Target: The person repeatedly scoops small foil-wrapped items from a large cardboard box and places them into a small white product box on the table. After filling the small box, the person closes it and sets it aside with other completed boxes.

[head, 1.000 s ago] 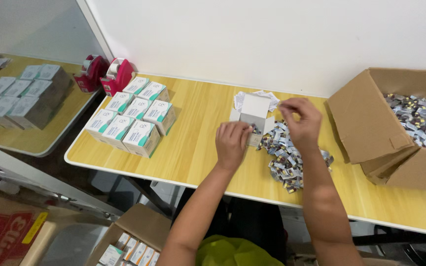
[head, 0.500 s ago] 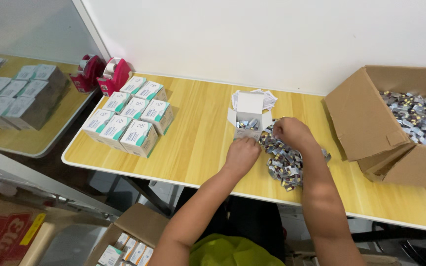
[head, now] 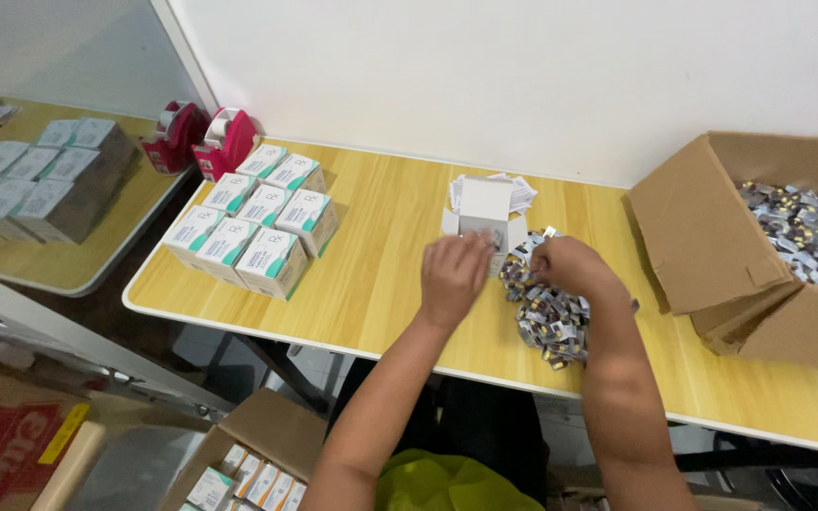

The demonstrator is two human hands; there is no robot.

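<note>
The person's left hand (head: 453,274) hovers palm down over the desk (head: 381,284), fingers spread a little and blurred, so its grip cannot be told for sure. Just beyond its fingertips stands a small white box (head: 483,210) with its flaps open. The box touches the near edge of a loose stack of white paper leaflets (head: 519,192) that lies farther from the hand, toward the wall.

The right hand (head: 568,267) rests on the top of a heap of foil blister packs (head: 551,317), its grip curled together around some of them; exactly how many it holds is hidden by the fingers. The heap spreads from under this hand toward the person's body. The two hands are close to each other, with the open box just ahead of the gap between them.

Well off to the right of the right hand sits a large cardboard box (head: 712,246), tilted open and holding many more blister packs (head: 807,227). Well to the left of the left hand, closed white-and-green cartons (head: 253,232) stand in neat rows, and beyond them are two red tape dispensers (head: 203,140). Below the desk edge, near the person's left arm, an open carton (head: 248,454) holds more small boxes.
</note>
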